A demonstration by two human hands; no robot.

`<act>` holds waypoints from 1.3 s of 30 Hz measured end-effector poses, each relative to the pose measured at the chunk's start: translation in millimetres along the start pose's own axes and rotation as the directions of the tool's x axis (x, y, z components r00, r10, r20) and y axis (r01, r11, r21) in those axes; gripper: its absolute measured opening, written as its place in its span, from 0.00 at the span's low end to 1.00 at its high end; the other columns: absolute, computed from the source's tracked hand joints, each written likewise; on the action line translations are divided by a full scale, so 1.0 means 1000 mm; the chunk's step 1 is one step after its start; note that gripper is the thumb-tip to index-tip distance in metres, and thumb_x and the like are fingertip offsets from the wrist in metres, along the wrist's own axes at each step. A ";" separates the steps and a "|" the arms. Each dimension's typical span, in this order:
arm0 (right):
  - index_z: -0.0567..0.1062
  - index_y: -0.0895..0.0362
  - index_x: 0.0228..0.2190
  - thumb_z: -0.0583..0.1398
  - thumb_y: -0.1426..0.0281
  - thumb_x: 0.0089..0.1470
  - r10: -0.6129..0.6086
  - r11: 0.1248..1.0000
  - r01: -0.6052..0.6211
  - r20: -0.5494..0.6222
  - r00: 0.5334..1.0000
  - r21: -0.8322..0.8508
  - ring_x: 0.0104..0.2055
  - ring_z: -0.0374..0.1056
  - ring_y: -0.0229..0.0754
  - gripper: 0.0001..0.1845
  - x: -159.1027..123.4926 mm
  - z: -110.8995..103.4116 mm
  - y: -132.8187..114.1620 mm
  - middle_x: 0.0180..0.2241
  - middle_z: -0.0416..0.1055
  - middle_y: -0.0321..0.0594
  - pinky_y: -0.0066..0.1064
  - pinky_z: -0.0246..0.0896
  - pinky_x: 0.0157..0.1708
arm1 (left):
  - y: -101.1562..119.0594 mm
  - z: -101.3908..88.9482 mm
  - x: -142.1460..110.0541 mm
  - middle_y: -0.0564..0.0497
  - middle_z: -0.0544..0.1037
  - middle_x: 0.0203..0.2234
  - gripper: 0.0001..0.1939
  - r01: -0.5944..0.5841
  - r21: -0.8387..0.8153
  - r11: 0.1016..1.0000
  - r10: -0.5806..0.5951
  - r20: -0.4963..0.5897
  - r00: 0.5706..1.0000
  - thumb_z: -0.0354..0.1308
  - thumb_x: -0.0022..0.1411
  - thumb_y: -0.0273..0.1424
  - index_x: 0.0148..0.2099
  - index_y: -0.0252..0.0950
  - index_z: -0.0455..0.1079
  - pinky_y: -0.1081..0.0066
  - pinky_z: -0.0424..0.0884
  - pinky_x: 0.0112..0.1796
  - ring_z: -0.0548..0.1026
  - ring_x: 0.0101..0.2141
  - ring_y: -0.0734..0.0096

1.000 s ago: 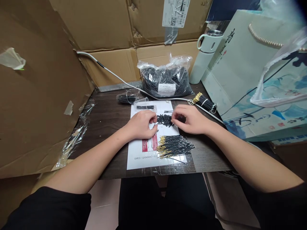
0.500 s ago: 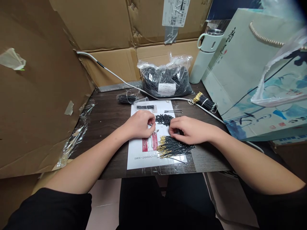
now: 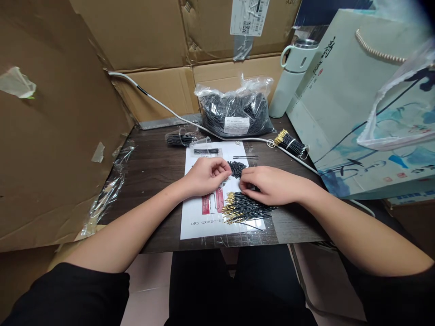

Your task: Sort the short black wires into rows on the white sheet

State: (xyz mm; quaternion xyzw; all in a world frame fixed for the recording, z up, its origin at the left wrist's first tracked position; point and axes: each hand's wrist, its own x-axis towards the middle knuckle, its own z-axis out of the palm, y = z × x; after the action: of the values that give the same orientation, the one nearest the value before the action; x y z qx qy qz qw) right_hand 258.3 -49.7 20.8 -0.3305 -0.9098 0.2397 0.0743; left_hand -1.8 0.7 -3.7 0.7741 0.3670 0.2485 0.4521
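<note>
While both hands rest on the white sheet [image 3: 199,216] taped to the bench [image 3: 152,167], the left hand [image 3: 205,175] has its fingers curled shut at the edge of the small black tubes [image 3: 237,168] heaped on the sheet's upper half. The right hand [image 3: 267,183] lies beside that heap with fingers bent onto the gold-tipped wires [image 3: 246,208] piled on the sheet's lower right; what either hand pinches cannot be told.

Even, soft overhead light, faint shadows, sharp centre, wide-angle bending and slight blur toward the edges.
</note>
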 end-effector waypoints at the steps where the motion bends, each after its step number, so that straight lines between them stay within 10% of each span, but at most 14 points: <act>1: 0.76 0.57 0.37 0.60 0.73 0.68 -0.003 1.000 0.003 0.000 1.000 -0.007 0.37 0.68 0.43 0.05 0.000 0.000 0.000 0.40 0.74 0.43 0.36 0.61 0.40 | -0.001 0.001 0.001 0.48 0.83 0.31 0.07 0.017 -0.030 0.999 -0.017 0.006 1.000 0.66 0.69 0.33 0.42 0.34 0.81 0.73 0.72 0.31 0.76 0.30 0.75; 39: 0.76 0.57 0.39 0.56 0.68 0.75 -0.043 0.999 0.043 -0.038 0.998 0.000 0.37 0.69 0.44 0.11 0.003 0.004 0.001 0.39 0.76 0.45 0.37 0.61 0.40 | 0.000 -0.005 0.005 0.49 0.84 0.29 0.05 0.079 -0.069 0.994 -0.075 0.053 0.996 0.69 0.67 0.32 0.42 0.35 0.84 0.73 0.74 0.32 0.77 0.29 0.74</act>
State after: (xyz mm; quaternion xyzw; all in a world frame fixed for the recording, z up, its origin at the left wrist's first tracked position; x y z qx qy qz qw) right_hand 255.8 -48.7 17.0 -0.3152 -0.9151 0.2320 0.0968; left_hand -2.0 7.1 -1.2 0.7487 0.3760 0.2241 0.4978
